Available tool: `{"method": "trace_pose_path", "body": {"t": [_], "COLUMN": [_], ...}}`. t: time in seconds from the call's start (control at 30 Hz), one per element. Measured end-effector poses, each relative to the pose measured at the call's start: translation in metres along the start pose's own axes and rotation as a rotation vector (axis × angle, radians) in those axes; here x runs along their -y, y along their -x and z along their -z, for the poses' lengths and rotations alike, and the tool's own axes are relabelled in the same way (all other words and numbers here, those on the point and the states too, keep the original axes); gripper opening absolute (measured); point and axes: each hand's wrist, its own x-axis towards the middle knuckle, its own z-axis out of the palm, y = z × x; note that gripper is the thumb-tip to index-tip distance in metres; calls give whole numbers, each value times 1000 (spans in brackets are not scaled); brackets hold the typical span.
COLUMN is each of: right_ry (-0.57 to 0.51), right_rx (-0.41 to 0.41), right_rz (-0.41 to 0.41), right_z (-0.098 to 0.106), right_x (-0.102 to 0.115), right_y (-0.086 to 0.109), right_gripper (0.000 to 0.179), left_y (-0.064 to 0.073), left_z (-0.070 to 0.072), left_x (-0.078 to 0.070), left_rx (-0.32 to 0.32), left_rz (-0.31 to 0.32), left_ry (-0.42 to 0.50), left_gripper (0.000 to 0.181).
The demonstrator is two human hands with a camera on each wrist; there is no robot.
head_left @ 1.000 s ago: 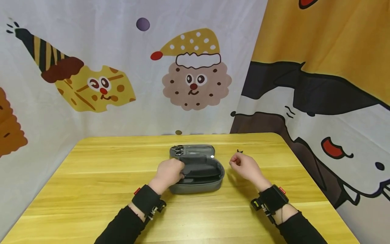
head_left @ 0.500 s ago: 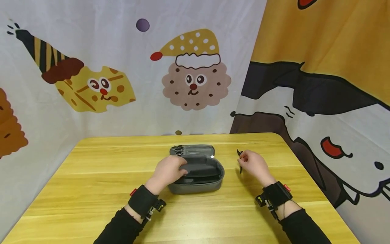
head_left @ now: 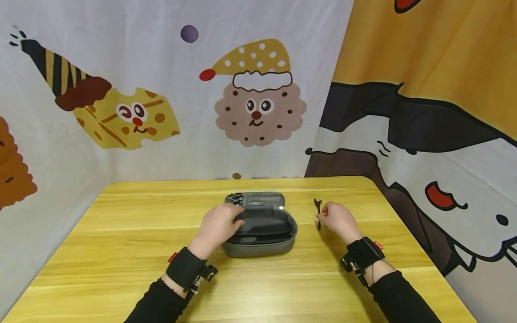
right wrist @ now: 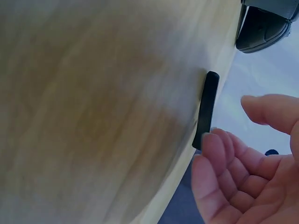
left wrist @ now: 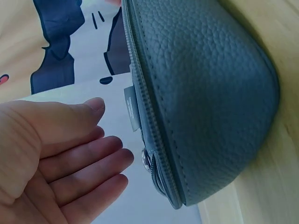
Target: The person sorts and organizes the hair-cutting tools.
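Observation:
A grey zippered case [head_left: 258, 249] lies open in the middle of the table, its pebbled side [left wrist: 210, 98] filling much of the left wrist view. My left hand [head_left: 218, 224] is over the case's left end; in the left wrist view its relaxed fingers stand apart from the case and hold nothing. To the case's right lies a slim black tool [head_left: 318, 214] with a forked head. My right hand [head_left: 338, 220] is beside it, fingertips close to the black handle [right wrist: 207, 109]. The right thumb is spread away. Whether those fingertips touch the handle, I cannot tell.
Scissors [head_left: 236, 198] sit in the case's lid [head_left: 264, 197], which is folded back behind it. A wooden table [head_left: 141, 224] carries everything. A printed curtain [head_left: 161, 58] hangs at the back and sides.
My left hand has come up out of the case and shifted a little left. The right hand has moved right, bringing more of the black tool into sight.

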Motion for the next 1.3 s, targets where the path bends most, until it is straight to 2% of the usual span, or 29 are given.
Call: {"method": "trace_pose_path", "body": {"t": [0.1,0.33,1.3], "right_ry": [20,49,101], "right_rx": [41,99,173], "right_rz": [-17,-10,-112], "right_z": [-2,-4,-8], "right_x": [0,2,3], "right_y": [-2,-5,-23], "right_gripper": [26,50,28], "left_y": [2,4,10], "left_z": [0,0,-6], "left_x": [2,5,4], "left_rx": [-18,-25,19], "left_rz": [2,4,16], "left_ry": [-1,19,29], "left_gripper": [32,32,29]}}
